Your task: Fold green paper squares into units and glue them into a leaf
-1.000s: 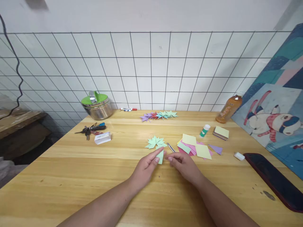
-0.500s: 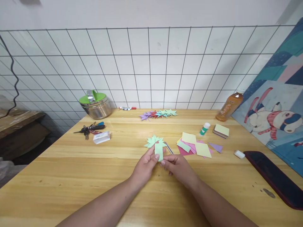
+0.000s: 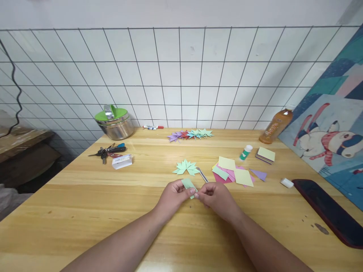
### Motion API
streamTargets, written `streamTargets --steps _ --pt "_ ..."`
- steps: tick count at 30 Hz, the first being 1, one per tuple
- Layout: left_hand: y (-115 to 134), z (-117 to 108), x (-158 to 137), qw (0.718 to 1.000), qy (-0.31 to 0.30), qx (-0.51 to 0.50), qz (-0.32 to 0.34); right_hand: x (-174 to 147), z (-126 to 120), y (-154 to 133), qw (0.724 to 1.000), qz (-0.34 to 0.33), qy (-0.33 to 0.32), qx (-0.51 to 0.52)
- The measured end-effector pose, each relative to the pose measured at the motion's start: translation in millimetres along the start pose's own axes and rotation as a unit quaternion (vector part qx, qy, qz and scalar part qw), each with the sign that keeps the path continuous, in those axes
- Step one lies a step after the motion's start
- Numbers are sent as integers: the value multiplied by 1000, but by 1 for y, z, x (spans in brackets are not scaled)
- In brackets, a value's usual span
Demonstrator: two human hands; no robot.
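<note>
Green paper slip (image 3: pixel 187 183), pinched by fingers of left hand (image 3: pixel 173 194) and right hand (image 3: pixel 219 197).
Risk: uneven pressure could crease it crookedly.

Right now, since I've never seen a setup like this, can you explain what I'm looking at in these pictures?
There's no machine here: these are a person's two bare hands. Every picture comes from one camera worn on that person's head, looking forward and down at a wooden table.

The left hand holds a small piece of pale green paper between thumb and fingers. The right hand has its fingertips at the paper's edge; whether they grip it is hard to tell.

Just beyond lies a pointed green paper shape, with a slim tool beside it. To the right are loose colored sheets and a green-and-white tube. Farther left sit keys and a green-lidded metal pot.
</note>
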State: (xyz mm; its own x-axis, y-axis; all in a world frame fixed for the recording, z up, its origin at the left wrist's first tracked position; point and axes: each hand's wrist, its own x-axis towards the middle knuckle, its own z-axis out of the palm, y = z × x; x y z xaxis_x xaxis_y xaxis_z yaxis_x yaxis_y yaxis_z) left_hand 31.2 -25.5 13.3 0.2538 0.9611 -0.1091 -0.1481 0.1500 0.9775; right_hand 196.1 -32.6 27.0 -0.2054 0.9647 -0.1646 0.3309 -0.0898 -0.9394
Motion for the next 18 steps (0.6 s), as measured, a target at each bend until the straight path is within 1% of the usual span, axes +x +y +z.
streamTargets --steps 3,6,12,18 --pt "1 -1 0 1000 20 3 7 0 -4 1 997 5 -38 60" --pt "1 -2 0 1000 23 2 15 1 -9 3 990 20 -73 118" --pt "2 0 -2 999 27 6 18 1 -7 3 985 81 -66 135" --pt "3 1 -3 999 40 7 21 0 -4 0 982 94 -69 148"
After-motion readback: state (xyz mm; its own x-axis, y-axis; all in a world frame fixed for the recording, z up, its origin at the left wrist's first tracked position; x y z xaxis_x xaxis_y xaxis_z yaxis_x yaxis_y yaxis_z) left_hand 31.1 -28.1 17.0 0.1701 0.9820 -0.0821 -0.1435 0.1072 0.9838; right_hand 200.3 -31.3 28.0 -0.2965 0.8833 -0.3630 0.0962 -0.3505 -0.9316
